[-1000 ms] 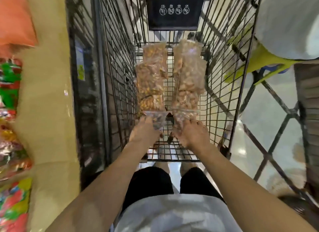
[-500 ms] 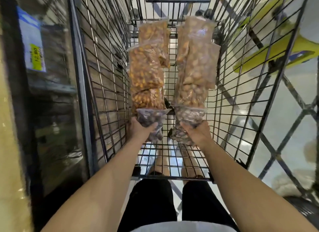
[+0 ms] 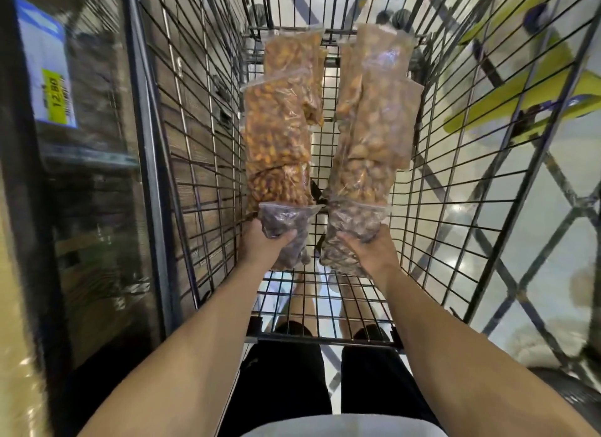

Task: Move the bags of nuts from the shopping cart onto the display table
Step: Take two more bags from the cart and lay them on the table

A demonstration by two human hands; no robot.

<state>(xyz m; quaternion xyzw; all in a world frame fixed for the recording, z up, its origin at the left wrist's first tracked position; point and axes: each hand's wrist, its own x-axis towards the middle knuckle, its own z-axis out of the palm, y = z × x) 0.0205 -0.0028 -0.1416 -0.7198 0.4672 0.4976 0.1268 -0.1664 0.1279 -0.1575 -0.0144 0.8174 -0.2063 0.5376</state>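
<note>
Two rows of clear bags of nuts lie side by side in the shopping cart (image 3: 195, 150), and both have kept their places since half a second ago. Since a second ago the grips have changed: then the fingers only reached the near ends, now they wrap round them. The left grip (image 3: 260, 246) is clamped on the left dark bag (image 3: 283, 217), thumb over its top. The right grip (image 3: 374, 254) is clamped on the right dark bag (image 3: 356, 220) in the same way. The view has also come closer to the cart over that second, and the coloured packs at the left have gone from sight, leaving a price label (image 3: 48, 78) beside the cart's left wall.

Each row runs lengthwise down the cart, away from the person, with its long axis along the cart's length. The left row of orange-brown bags (image 3: 276, 134) overlaps end over end toward the far wall; the right row of paler bags (image 3: 377, 127) does likewise. Both dark bags point their sealed strips away from the person, touching the next bag ahead, and their near ends hang below the grips.
</note>
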